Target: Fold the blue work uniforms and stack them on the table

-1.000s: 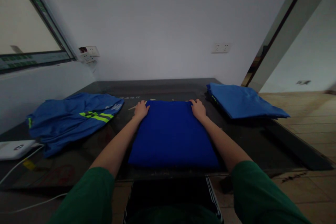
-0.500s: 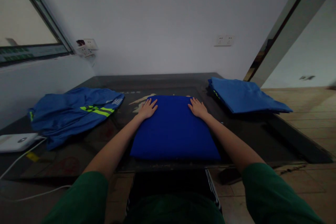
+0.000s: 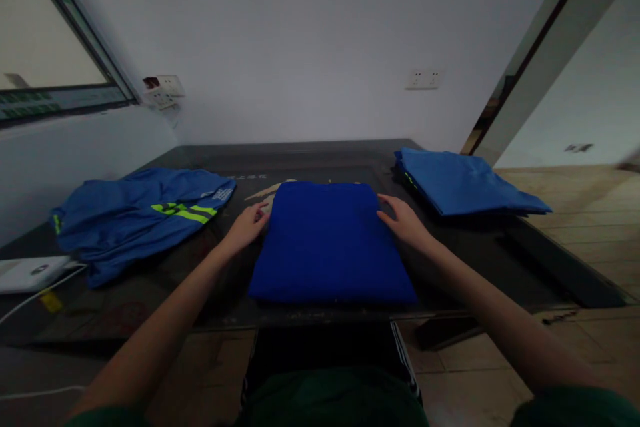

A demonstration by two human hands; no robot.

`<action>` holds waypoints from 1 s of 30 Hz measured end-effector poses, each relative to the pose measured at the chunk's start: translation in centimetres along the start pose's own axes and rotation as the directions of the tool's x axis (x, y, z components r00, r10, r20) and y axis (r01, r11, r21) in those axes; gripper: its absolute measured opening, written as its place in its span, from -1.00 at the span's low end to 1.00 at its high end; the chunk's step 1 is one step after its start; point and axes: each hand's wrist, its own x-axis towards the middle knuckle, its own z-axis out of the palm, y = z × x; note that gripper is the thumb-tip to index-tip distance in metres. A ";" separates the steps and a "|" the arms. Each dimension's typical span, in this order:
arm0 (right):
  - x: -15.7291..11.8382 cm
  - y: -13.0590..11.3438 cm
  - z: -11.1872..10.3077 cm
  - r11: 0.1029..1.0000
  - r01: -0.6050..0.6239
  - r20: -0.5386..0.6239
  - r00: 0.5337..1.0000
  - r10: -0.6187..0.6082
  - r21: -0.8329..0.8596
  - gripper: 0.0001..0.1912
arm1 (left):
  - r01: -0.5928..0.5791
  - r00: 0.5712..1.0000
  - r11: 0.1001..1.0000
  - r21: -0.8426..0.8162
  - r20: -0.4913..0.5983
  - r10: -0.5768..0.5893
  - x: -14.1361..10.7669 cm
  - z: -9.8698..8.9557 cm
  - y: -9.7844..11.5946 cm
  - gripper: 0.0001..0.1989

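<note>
A folded bright blue cloth (image 3: 330, 247) lies flat near the front edge of the dark table (image 3: 320, 155), in the middle of the view. Beside its upper left edge is my left hand (image 3: 247, 225), fingers bent and nothing seen in them. My right hand (image 3: 403, 220) is at the upper right edge of the cloth, with thumb and forefinger apart and the fingertips close to the fabric. Whether either hand touches the cloth is hard to tell.
A crumpled blue garment (image 3: 145, 213) with yellow-green stripes lies on the left, beside a white device (image 3: 33, 273) with a cable. On the right is a stack of folded blue cloth (image 3: 465, 183). A pale wall (image 3: 300, 47) stands behind the table.
Both hands have lifted off the top of the blue cloth and moved outward to its sides. The cloth's upper corners now show.
</note>
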 end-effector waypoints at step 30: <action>-16.1 -6.6 0.0 0.771 -0.302 -0.139 0.883 0.447 0.561 -0.71 | 0.100 0.986 0.923 -0.371 -0.090 -0.143 -15.9 0.9 2.1 -0.43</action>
